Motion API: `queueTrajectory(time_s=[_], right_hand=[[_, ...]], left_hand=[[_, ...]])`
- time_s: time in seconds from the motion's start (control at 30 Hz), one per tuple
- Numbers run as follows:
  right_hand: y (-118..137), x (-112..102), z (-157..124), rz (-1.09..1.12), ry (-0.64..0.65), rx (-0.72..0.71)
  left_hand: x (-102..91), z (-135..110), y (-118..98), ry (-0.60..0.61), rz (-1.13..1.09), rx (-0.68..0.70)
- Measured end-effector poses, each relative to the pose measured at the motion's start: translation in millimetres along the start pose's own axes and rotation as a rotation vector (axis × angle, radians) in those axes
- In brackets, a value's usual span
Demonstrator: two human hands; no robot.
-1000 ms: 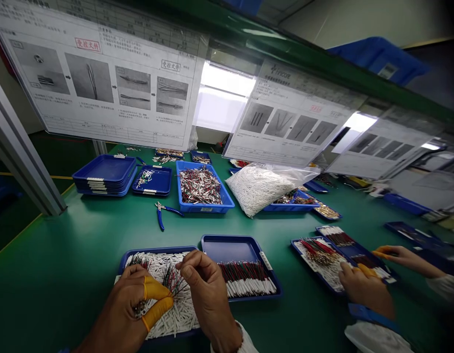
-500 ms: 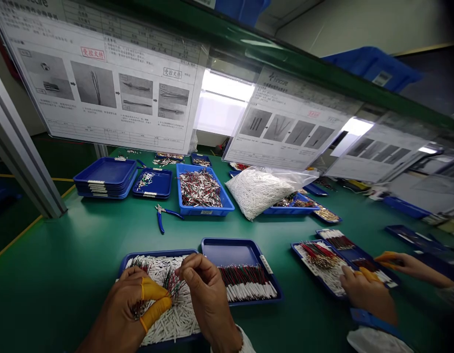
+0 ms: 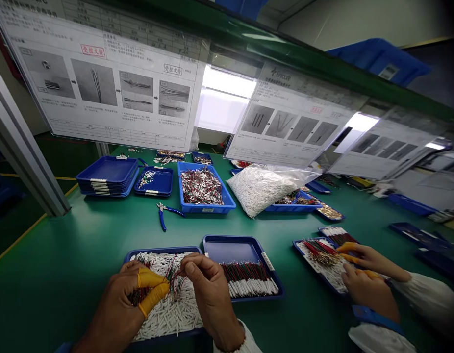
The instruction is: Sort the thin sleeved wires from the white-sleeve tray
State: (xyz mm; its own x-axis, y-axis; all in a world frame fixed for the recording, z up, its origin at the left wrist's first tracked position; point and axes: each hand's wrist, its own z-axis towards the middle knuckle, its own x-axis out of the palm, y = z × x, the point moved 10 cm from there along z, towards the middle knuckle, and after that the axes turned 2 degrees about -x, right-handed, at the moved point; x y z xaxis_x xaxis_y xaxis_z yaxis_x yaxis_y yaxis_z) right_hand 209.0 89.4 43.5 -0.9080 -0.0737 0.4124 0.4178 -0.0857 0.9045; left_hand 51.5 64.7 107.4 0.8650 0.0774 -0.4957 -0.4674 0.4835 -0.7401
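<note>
**Wire bundle [image 3: 140, 296] pinched above a blue tray [image 3: 161, 251]**

Left hand [image 3: 118, 314] at the bottom of the frame, left of centre, closed firmly, with two yellow finger cots [image 3: 151, 279] pressed on the wire bundle and its dark red and green wires fanning out past the fingertips. Below it, the tray heaped with white-sleeved wires. Right hand [image 3: 212, 301] just beside it, fingers curled, thumb and forefinger almost closed at the fanned wire tips; no telling whether any wire is held. To the right, a second blue tray [image 3: 241, 247] with red-and-green wires in a row. Farther up the green bench [image 3: 65, 245], blue-handled pliers [image 3: 163, 215], a deep tray of wires [image 3: 207, 208] and a plastic bag of white sleeves [image 3: 260, 189]. At lower right, a co-worker's hands [image 3: 370, 289] over another wire tray [image 3: 304, 260].
</note>
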Motion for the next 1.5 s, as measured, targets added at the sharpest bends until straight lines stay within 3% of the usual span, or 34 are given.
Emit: queueTrajectory(time_s=[0.67,1.17,1.4,1.5], right_hand=[[14.5,2.9,-3.4,-0.114,-0.049,-0.081],[10.8,1.6,-3.4,-0.090,-0.054,-0.086],[11.4,-4.6,-1.5,-0.115,-0.068,-0.081],[19.9,-12.4,0.4,-0.234,-0.104,-0.123]], left_hand=[[18.1,-8.9,-3.4,0.117,0.168,0.042],[9.0,-14.7,-10.2,-0.017,0.214,0.144],[2.2,-9.2,0.8,-0.028,0.188,0.058],[-14.2,-6.4,16.3,-0.129,0.183,-0.030]])
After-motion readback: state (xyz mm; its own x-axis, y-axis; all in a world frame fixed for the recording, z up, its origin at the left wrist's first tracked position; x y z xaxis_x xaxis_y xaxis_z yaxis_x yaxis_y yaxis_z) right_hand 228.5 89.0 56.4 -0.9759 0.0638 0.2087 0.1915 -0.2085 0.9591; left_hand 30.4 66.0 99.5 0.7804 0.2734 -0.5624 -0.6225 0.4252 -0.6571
